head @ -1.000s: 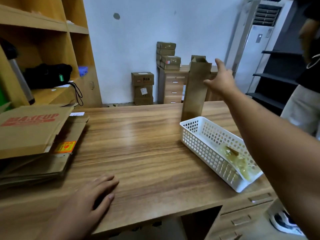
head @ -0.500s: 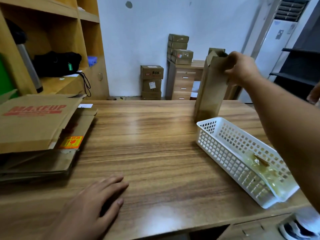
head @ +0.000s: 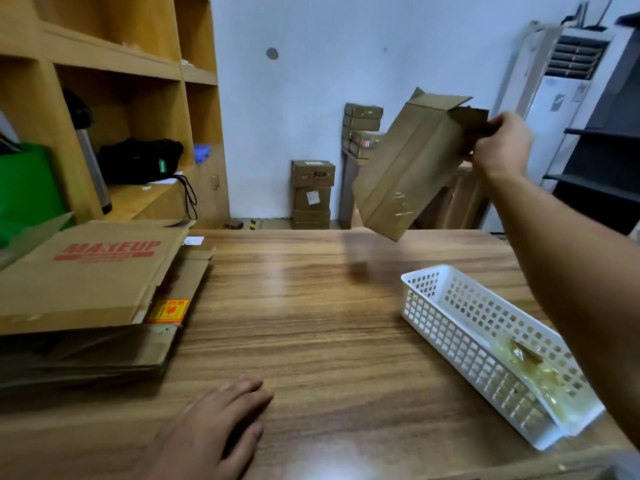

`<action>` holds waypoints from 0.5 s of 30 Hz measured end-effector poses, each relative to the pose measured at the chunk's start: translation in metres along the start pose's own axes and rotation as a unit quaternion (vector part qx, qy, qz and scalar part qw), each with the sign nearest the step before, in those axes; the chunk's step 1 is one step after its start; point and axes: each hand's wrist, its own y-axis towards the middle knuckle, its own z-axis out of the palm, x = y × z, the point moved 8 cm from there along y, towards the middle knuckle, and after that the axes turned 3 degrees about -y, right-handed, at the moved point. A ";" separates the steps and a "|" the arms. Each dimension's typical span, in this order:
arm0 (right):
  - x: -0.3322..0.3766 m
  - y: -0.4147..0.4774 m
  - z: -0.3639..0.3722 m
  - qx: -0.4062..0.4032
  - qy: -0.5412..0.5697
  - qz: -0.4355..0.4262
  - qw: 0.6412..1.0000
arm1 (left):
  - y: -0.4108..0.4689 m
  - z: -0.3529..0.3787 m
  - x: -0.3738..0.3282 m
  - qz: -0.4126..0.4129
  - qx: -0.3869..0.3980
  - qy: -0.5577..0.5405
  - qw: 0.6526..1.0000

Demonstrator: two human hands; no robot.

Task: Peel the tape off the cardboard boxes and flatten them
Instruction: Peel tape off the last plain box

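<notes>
Cardboard box [head: 408, 168] hangs clear of the table [head: 311, 323], above and beyond the far end of the white basket [head: 446, 334], its long axis slanting from the open top flaps down-left to the taped bottom. Right hand [head: 502, 147] grips a top flap with curled fingers, the box trailing down-left of it. Left hand [head: 214, 431] lies flat on the table, empty, well left of the basket's near end.

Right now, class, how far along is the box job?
Done: flattened cardboard lies stacked on the left; peeled tape sits in the white basket. In hand: the right hand grips a tall box, tilted, off the table. Left: peeling its clear tape, flattening it.
</notes>
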 end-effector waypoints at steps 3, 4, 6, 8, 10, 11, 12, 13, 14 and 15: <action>0.027 -0.006 -0.008 0.004 0.065 -0.032 0.997 | -0.001 0.002 0.000 0.012 0.012 -0.012 1.000; 0.046 -0.023 -0.016 0.008 0.100 -0.030 0.995 | -0.002 0.002 0.002 0.010 0.013 -0.014 1.000; 0.065 -0.042 -0.025 0.021 0.176 -0.031 0.984 | -0.002 -0.002 -0.001 0.017 -0.002 -0.001 1.000; 0.073 -0.057 -0.034 0.047 0.235 -0.031 0.970 | -0.002 -0.009 -0.010 0.017 -0.028 -0.007 0.999; 0.076 -0.074 -0.041 0.076 0.285 -0.017 0.955 | -0.006 -0.020 -0.011 0.015 -0.096 -0.022 0.995; 0.077 -0.084 -0.045 0.087 0.299 -0.012 0.950 | -0.010 -0.024 -0.014 0.007 -0.104 -0.022 0.994; 0.078 -0.097 -0.049 0.098 0.304 -0.006 0.948 | -0.012 -0.027 -0.018 0.006 -0.105 -0.023 0.994; 0.077 -0.109 -0.051 0.110 0.310 0.002 0.944 | -0.017 -0.033 -0.021 0.009 -0.119 -0.033 0.992; 0.076 -0.124 -0.054 0.123 0.318 0.016 0.940 | -0.024 -0.039 -0.021 0.008 -0.145 -0.049 0.988; 0.073 -0.138 -0.056 0.138 0.329 0.030 0.934 | -0.031 -0.048 -0.022 0.001 -0.176 -0.066 0.982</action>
